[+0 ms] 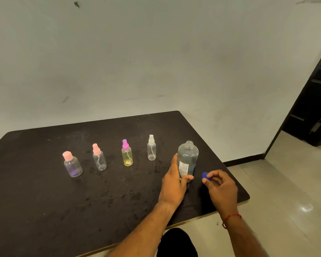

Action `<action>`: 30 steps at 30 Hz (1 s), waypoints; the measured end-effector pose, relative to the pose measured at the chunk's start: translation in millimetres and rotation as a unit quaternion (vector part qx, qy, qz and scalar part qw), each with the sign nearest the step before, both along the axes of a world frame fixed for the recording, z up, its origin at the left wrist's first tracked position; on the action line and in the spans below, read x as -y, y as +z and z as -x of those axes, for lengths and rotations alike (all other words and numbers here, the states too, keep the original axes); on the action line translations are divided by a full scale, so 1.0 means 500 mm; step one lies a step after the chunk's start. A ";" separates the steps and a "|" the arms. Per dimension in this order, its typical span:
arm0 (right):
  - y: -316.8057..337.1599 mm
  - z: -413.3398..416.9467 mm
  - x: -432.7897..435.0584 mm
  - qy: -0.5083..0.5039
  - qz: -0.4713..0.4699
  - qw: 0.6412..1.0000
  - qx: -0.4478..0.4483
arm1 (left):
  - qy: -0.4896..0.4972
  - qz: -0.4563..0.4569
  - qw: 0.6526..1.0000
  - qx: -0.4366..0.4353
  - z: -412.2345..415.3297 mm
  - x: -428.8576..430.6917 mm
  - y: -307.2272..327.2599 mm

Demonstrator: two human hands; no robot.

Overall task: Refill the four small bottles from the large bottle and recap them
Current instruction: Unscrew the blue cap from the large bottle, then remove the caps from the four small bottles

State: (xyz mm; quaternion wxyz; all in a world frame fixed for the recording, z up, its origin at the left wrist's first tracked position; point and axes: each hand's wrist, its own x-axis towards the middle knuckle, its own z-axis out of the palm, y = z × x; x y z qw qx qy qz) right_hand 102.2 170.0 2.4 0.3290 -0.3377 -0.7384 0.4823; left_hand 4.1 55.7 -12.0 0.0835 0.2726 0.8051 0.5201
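The large clear bottle point(188, 158) stands upright and uncapped near the right end of the dark table point(44, 201). My left hand point(172, 184) grips its lower body. My right hand point(220, 186) pinches its blue cap point(205, 175) just right of the bottle's base. Four small bottles stand capped in a row to the left: a round one with a pink cap point(72, 165), a clear one with a pink sprayer point(99, 157), a yellow one with a purple sprayer point(127, 153), and a clear one with a white sprayer point(151, 148).
The table's right edge point(237, 184) lies just beyond my right hand, with tiled floor point(285, 191) below. A pale wall stands behind the table and a dark doorway point(315, 101) is at the far right.
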 end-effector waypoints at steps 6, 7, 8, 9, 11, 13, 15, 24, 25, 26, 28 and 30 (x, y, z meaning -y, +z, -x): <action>-0.032 -0.005 0.008 0.027 -0.103 0.992 0.066 | 0.009 0.028 1.000 -0.002 0.003 -0.002 -0.003; -0.034 -0.005 0.009 0.033 -0.119 0.990 0.073 | 0.010 0.033 0.999 -0.005 0.003 -0.002 -0.002; -0.035 -0.005 0.011 0.037 -0.131 0.988 0.078 | 0.011 0.036 0.999 -0.007 0.003 -0.001 -0.001; -0.036 -0.005 0.012 0.040 -0.137 0.986 0.081 | 0.010 0.039 0.999 -0.007 0.002 -0.001 0.000; -0.036 -0.004 0.015 0.043 -0.130 0.987 0.082 | 0.009 0.044 0.999 -0.009 0.002 -0.002 0.000; -0.035 -0.003 0.018 0.041 -0.117 0.989 0.082 | 0.008 0.043 0.999 -0.007 0.003 -0.002 0.001; -0.034 -0.004 0.020 0.037 -0.111 0.990 0.081 | 0.007 0.032 0.999 0.001 0.003 -0.003 0.001; -0.031 -0.011 0.027 0.018 -0.110 0.993 0.046 | 0.037 -0.069 0.997 0.019 -0.005 0.035 0.005; -0.030 -0.013 0.029 0.013 -0.115 0.993 0.033 | 0.047 -0.076 0.996 0.011 -0.005 0.048 0.002; -0.030 -0.015 0.032 0.006 -0.126 0.992 0.017 | 0.057 -0.082 0.995 0.003 -0.004 0.063 -0.001; -0.031 -0.020 0.040 -0.009 -0.159 0.987 -0.021 | 0.076 -0.095 0.992 -0.022 0.004 0.095 -0.005; -0.032 -0.025 0.055 -0.014 -0.185 0.981 -0.061 | 0.099 -0.105 0.988 -0.048 0.022 0.131 -0.006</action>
